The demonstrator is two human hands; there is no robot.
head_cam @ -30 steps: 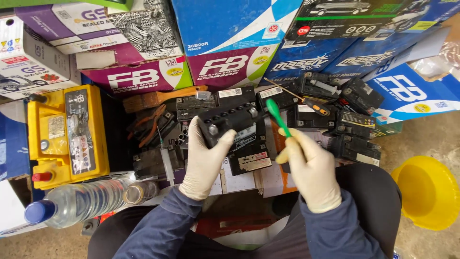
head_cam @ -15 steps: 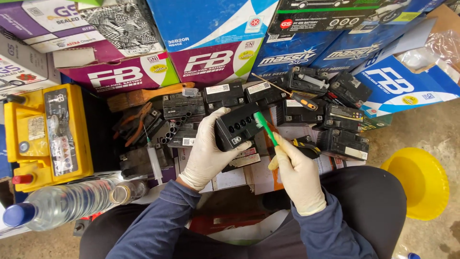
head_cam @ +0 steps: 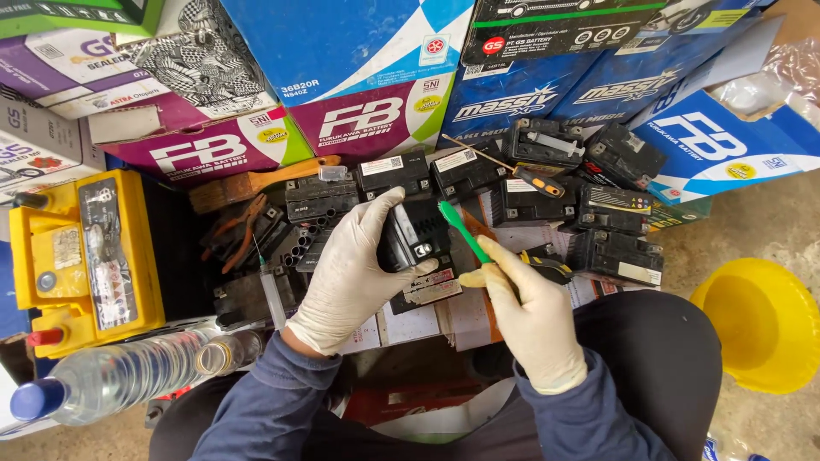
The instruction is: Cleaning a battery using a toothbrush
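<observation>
We steadied the small black battery [head_cam: 416,232] with our left hand [head_cam: 350,282], fingers clamped around it, while our right hand [head_cam: 534,320] pinched the green toothbrush [head_cam: 463,230] against its top.

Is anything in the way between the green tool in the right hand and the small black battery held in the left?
Nothing visible: the green tool in the right hand already reaches the small black battery held by the left hand.

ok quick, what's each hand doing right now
Left hand: closed around a small black battery, holding it up.
Right hand: closed on a green-handled tool, its tip at the battery.
</observation>
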